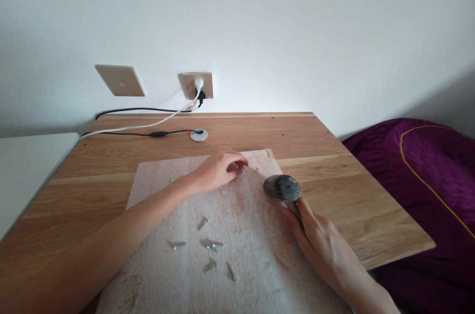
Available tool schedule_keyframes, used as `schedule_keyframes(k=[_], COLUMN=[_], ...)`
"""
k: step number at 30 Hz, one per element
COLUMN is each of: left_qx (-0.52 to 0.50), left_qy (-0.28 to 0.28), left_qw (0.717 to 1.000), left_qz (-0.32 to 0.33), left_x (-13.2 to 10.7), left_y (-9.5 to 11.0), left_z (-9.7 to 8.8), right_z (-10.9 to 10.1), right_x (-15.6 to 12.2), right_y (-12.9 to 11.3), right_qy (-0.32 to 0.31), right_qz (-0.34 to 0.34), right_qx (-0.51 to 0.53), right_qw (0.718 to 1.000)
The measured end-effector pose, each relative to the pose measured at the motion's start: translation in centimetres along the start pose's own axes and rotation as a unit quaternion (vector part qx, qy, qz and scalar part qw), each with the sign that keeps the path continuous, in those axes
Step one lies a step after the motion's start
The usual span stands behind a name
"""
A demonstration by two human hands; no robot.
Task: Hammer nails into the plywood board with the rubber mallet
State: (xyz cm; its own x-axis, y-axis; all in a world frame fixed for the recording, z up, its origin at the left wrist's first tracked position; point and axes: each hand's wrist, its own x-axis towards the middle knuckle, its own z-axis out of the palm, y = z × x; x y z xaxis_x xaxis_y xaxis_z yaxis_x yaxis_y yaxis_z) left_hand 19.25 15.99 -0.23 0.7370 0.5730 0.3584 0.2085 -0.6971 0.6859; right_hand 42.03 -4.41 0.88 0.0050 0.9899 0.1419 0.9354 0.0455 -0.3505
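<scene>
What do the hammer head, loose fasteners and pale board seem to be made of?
Hammer head: rubber or worn metal, cannot tell; dark, matte, with pale scuffs.
Loose fasteners: probably metal, from their bright silvery glints.
Pale board: likely wood; whitish, matte surface with brownish streaks.

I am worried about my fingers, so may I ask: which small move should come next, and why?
Perhaps draw the left hand a little farther away: its fingers are quite close to the head of the hammer that the right hand is gripping.
</scene>
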Motion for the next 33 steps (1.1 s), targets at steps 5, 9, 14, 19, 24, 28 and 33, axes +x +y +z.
schedule_keyframes(k=[5,9,14,19,24,28,33], left_qx=[0.006,0.018,0.033,0.036,0.028,0.031,0.044], left_qy=[-0.001,-0.006,-0.010,-0.013,-0.013,0.007,0.024], left_qw=[1.000,1.000,0.999,0.999,0.999,0.999,0.998], left_qz=[0.008,0.025,0.029,0.018,0.025,0.022,0.026], left_x=[0.1,0.1,0.1,0.2,0.2,0.1,-0.1], left_y=[-0.2,-0.3,-0.3,-0.3,-0.3,-0.2,-0.4], left_z=[0.2,0.3,0.5,0.6,0.6,0.9,1.2], right_z=[0.0,0.0,0.1,0.2,0.4,0.7,0.5], right_x=[-0.1,-0.1,0.0,-0.1,-0.3,-0.4,-0.3], right_y=[0.1,0.1,0.1,0.2,0.5,0.9,0.8], right_qy=[0.000,-0.013,-0.011,0.008,-0.001,-0.010,-0.020], right_qz=[-0.002,0.005,-0.005,-0.017,-0.002,0.008,0.022], right_qx=[0.003,0.010,0.001,-0.006,-0.007,-0.004,0.019], right_qw=[1.000,1.000,1.000,1.000,1.000,1.000,0.999])
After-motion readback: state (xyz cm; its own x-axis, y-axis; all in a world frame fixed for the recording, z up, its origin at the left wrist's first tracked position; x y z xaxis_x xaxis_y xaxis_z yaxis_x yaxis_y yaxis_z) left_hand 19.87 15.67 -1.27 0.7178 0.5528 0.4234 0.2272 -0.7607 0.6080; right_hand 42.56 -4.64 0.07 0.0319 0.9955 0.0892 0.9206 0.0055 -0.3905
